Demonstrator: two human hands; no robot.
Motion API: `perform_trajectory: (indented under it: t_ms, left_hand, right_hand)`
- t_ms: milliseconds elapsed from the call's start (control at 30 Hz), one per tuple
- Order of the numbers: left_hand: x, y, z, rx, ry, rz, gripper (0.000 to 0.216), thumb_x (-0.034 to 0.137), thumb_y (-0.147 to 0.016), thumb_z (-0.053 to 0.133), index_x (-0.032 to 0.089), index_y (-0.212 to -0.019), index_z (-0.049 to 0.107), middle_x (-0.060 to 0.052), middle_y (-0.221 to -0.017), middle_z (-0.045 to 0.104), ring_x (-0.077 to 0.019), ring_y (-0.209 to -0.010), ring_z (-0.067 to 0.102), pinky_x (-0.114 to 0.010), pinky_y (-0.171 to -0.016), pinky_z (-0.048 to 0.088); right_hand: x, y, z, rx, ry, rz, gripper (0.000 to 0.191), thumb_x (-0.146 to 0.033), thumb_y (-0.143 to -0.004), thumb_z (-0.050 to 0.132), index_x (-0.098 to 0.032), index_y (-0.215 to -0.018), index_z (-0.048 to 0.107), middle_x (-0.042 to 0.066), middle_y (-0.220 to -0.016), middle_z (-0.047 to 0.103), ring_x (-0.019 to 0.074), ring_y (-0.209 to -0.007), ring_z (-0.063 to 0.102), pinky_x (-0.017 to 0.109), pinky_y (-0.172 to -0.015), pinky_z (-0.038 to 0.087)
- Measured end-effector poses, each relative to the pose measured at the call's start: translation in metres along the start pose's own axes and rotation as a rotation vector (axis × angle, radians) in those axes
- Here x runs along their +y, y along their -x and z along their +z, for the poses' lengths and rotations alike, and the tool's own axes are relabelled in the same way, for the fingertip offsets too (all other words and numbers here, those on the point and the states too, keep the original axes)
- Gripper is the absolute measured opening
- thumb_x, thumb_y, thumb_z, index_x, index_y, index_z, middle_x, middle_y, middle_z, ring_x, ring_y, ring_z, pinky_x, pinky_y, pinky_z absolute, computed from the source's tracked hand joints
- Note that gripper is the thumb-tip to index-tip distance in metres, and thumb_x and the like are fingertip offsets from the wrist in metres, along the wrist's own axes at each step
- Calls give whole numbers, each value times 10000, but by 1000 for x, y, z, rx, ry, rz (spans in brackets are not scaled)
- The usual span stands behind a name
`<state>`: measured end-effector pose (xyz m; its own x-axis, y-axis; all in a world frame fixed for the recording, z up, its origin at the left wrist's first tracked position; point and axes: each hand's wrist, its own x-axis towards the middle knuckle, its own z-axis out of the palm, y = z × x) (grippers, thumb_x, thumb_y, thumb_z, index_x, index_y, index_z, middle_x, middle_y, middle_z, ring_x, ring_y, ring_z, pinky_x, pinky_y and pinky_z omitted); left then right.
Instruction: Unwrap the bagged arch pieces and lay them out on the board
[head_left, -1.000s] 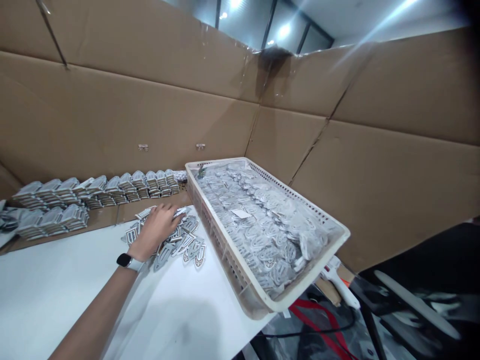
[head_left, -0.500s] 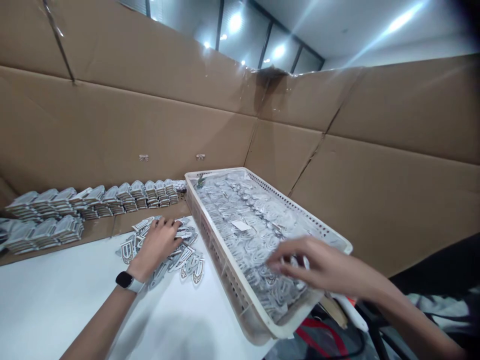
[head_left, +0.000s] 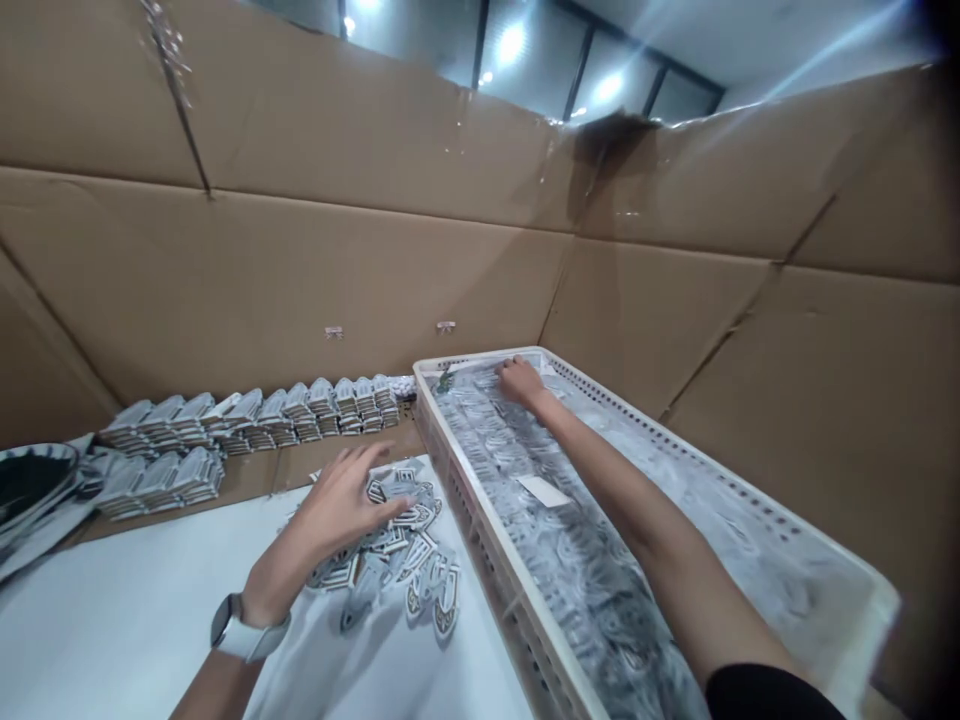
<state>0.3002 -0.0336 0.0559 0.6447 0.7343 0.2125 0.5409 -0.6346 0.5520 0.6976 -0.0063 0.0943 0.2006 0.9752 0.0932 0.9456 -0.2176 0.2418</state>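
My left hand (head_left: 349,505), a watch on its wrist, hovers over a loose pile of flat, arch-shaped grey, white and brown pieces (head_left: 420,555) on the white table. Its thumb and fingers are spread, with nothing held between them. Far off in the white plastic basket (head_left: 491,520), my right hand (head_left: 519,380) reaches down to the clear-bagged pieces (head_left: 487,425) near the back rim. Those fingers are curled, and their tips are hidden, so what they grip cannot be made out. A small white card (head_left: 544,491) lies on top of the bags.
Stacks of the same kind of piece (head_left: 247,408) line the back on a cardboard strip (head_left: 292,465). Tall cardboard walls (head_left: 360,260) enclose the back and right. A round, dark-centred item (head_left: 34,485) sits at the left edge.
My right hand has moved from the basket's near end to its far end. The left hand has lifted off the pile and spread its fingers. The camera view has shifted.
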Motion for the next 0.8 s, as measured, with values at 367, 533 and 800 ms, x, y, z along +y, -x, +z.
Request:
perform_trajectory:
  t_ms: [367, 533, 800]
  left_hand:
    - [4, 2, -33, 417, 253, -60, 413, 523, -932, 717, 274, -1262, 695, -88, -1317, 735, -315, -1229, 666, -491, -1109, 477]
    - [35, 2, -21, 389, 587, -85, 316, 467, -910, 769, 268, -1156, 773, -90, -1172, 776, -281, -1089, 708, -427, -1011, 543]
    - [105, 14, 12, 180, 1453, -198, 504, 331, -885, 845, 242, -1355, 685, -132, -1414, 698, -264, -1261, 695, -382, -1053, 576]
  right_hand:
    - [2, -10, 15, 134, -91, -55, 338, -145, -1069, 458, -53, -1224, 745, 244, -1275, 739, 306, -1235, 537, 382, -1018, 339]
    - [-23, 28, -41, 335, -193, -129, 306, -306, -1104, 486, -154, -1237, 716, 144, -1240, 754, 242, -1124, 604, 315, -913, 401]
    - [-105, 161, -108, 618, -374, -521, 179, -267, -1041, 557, -181, -1013, 711, 105, -956, 726, 250, -915, 590, 375, -823, 447]
